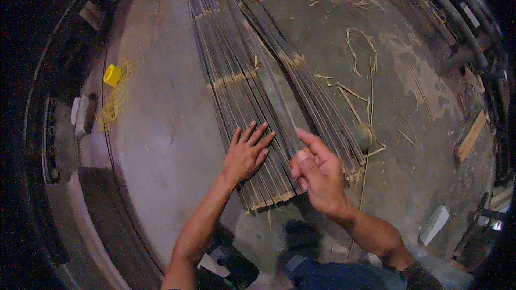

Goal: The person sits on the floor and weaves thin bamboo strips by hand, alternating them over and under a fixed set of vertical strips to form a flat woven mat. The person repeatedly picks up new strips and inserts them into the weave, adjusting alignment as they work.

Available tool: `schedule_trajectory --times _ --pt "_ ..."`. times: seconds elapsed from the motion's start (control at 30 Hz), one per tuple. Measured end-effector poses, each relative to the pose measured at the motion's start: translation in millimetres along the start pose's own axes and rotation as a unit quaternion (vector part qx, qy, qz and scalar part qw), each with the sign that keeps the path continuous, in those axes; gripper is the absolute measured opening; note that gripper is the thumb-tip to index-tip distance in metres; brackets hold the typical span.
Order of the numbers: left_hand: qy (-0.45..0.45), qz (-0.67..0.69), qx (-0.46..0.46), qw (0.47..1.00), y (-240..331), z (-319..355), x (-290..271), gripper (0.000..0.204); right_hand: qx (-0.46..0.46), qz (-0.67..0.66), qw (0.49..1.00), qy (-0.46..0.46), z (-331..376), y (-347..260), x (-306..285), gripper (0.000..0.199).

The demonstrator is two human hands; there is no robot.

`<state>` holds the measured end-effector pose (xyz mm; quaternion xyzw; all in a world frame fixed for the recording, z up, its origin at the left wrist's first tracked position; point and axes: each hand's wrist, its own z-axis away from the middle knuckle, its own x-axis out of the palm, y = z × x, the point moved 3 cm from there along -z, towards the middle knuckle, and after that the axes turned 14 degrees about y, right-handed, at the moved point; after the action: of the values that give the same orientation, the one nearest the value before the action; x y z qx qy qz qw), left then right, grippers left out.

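Observation:
Two long panels of thin dark slats, tied across with pale fibre bands, lie on the floor in front of me. My left hand rests flat on the near part of the left slat panel, fingers spread. Between the thumb and fingers of my right hand is the near end of a long thin slat. This slat runs away from me over the gap between the panels. Beyond my right hand lies the right slat panel, its near end by my wrist.
A yellow roll with tangled yellow strands lies at the left. Loose pale strips are scattered on the concrete floor at the right. A wooden block and a pale wedge-shaped piece lie farther right. Dark pipes line the far right.

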<state>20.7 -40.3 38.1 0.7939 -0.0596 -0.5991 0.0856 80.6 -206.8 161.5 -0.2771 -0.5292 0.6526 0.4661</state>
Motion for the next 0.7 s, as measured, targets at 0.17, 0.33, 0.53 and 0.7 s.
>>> schedule_trajectory --times 0.17,0.33,0.53,0.7 --pt "0.026 0.354 -0.177 0.918 -13 21 8 0.044 -0.058 -0.011 0.996 -0.063 24 -51 38 0.048" --pt "-0.009 0.008 -0.022 1.000 -1 8 -1 0.044 -0.068 0.067 0.995 0.022 -4 56 6 0.041" --pt "0.024 -0.001 -0.020 0.999 -13 8 1 0.045 -0.011 0.099 0.994 0.048 -3 80 -20 0.037" --pt "0.041 -0.010 -0.013 0.999 -12 10 4 0.044 0.120 0.099 0.987 0.041 28 112 -47 0.037"
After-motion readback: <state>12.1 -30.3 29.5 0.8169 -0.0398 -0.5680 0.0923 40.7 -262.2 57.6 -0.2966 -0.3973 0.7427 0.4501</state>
